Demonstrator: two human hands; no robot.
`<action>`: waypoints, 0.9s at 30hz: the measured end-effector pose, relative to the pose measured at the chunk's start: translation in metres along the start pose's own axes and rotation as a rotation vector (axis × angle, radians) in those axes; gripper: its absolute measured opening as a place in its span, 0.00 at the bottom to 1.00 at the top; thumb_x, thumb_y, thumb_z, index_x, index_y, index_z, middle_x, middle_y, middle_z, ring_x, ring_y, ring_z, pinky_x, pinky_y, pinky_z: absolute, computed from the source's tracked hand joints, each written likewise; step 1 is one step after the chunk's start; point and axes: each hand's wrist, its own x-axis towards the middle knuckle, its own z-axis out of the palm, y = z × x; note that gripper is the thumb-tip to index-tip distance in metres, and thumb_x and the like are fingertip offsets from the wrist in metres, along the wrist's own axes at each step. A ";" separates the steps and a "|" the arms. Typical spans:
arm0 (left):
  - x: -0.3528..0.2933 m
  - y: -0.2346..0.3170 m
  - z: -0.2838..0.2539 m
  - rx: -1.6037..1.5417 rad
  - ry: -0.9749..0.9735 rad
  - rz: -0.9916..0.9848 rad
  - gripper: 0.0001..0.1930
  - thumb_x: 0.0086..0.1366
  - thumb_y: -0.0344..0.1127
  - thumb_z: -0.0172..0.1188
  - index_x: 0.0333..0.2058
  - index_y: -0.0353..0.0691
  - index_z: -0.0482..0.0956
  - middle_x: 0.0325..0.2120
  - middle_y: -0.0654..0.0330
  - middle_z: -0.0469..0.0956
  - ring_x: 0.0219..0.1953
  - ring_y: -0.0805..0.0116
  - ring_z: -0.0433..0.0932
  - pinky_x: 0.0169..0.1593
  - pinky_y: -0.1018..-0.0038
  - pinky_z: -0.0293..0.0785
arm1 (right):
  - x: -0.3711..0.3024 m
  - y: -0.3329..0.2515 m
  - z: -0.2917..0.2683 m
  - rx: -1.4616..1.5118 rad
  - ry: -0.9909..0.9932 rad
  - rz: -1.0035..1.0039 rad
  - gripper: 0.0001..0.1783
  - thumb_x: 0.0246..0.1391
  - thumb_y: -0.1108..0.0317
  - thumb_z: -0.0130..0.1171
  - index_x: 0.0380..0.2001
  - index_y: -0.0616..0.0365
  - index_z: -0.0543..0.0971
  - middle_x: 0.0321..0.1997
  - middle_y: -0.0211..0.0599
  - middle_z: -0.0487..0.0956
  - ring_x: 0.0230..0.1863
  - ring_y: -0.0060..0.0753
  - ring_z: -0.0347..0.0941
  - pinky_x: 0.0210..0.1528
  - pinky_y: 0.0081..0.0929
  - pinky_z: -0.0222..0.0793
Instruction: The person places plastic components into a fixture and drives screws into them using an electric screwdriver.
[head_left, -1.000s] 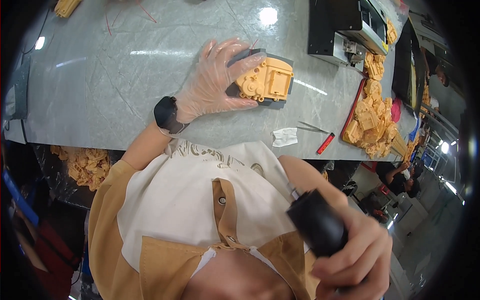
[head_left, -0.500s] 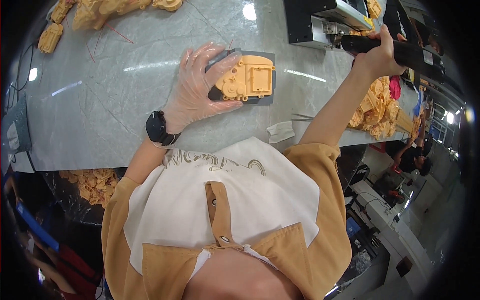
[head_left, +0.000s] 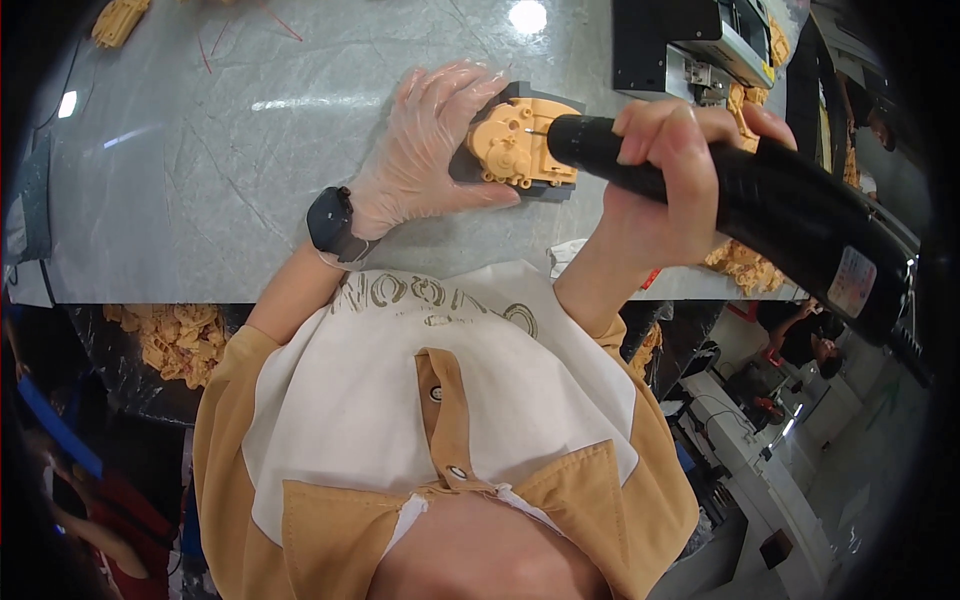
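An orange-yellow plastic housing [head_left: 505,150] lies in a dark grey holding block [head_left: 548,193] on the table. My gloved left hand [head_left: 425,150] is closed around the left end of the housing and block, fingers at the far side and thumb at the near side. In my bare right hand [head_left: 680,170] is a black electric screwdriver [head_left: 765,195], tilted, its handle reaching out to the right. Its thin bit points left over the middle of the housing. Whether the bit touches the plastic I cannot tell. The screwdriver's nose hides the housing's right part.
A black and silver machine [head_left: 690,50] stands at the back right. More orange plastic parts [head_left: 740,265] are heaped along the table's right side. Another pile [head_left: 180,340] sits below the table edge at left. A single part [head_left: 120,22] lies far left.
My right hand has brought the screwdriver from beside the machine, left and nearer, over the housing. My left hand remains at the housing. The whole view has shifted slightly.
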 end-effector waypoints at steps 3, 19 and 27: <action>-0.002 0.000 0.000 -0.042 0.016 0.017 0.45 0.38 0.53 0.71 0.54 0.44 0.61 0.53 0.55 0.62 0.57 0.54 0.59 0.59 0.59 0.54 | 0.007 0.006 0.003 -0.048 0.002 -0.007 0.26 0.40 0.83 0.53 0.46 0.63 0.62 0.14 0.35 0.69 0.12 0.27 0.62 0.21 0.30 0.63; -0.004 -0.005 -0.002 -0.043 0.031 0.031 0.40 0.38 0.49 0.73 0.51 0.45 0.64 0.52 0.56 0.63 0.57 0.55 0.60 0.59 0.59 0.55 | 0.016 0.031 0.016 -0.101 -0.015 -0.021 0.16 0.38 0.84 0.57 0.33 0.63 0.67 0.16 0.38 0.72 0.13 0.28 0.65 0.21 0.28 0.66; -0.006 -0.007 0.001 -0.038 0.009 0.009 0.39 0.39 0.49 0.72 0.49 0.45 0.65 0.53 0.56 0.62 0.58 0.54 0.58 0.61 0.55 0.49 | 0.016 0.035 0.016 -0.135 -0.107 -0.034 0.14 0.38 0.85 0.57 0.29 0.61 0.67 0.16 0.39 0.72 0.13 0.26 0.65 0.20 0.26 0.67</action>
